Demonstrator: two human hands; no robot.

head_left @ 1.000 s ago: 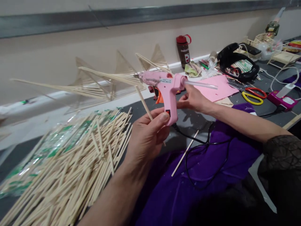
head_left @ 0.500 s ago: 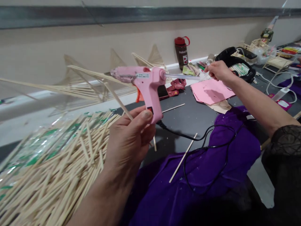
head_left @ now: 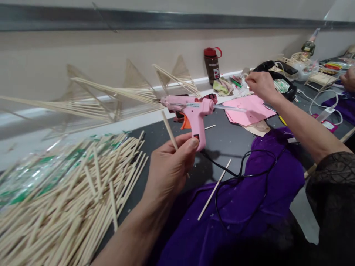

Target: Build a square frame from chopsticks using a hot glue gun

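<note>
My left hand (head_left: 173, 159) is wrapped round the lower handle of a pink glue gun (head_left: 198, 122) with an orange trigger, its nozzle pointing left. A wooden stick (head_left: 169, 130) is pinched in the same hand and slants up beside the trigger. From the back of the gun a clear glue stick (head_left: 230, 108) protrudes to the right. My right hand (head_left: 260, 85) is closed above the pink paper (head_left: 249, 109), apart from the glue stick's end. Clear plastic (head_left: 243, 89) lies close by its fingers; what they hold, if anything, is hidden.
Loose wooden sticks (head_left: 66, 199) are heaped at left beside plastic packaging (head_left: 47, 166). A stick framework (head_left: 111, 88) stands along the wall. The gun's black cord (head_left: 246, 173) loops over purple cloth (head_left: 285, 162). A bottle (head_left: 212, 66) stands behind; another person's hand (head_left: 348, 79) is at far right.
My left hand has moved the glue gun and wooden stick right and slightly down. My right hand is now clear of the glue stick's end, which it was close to before.
</note>
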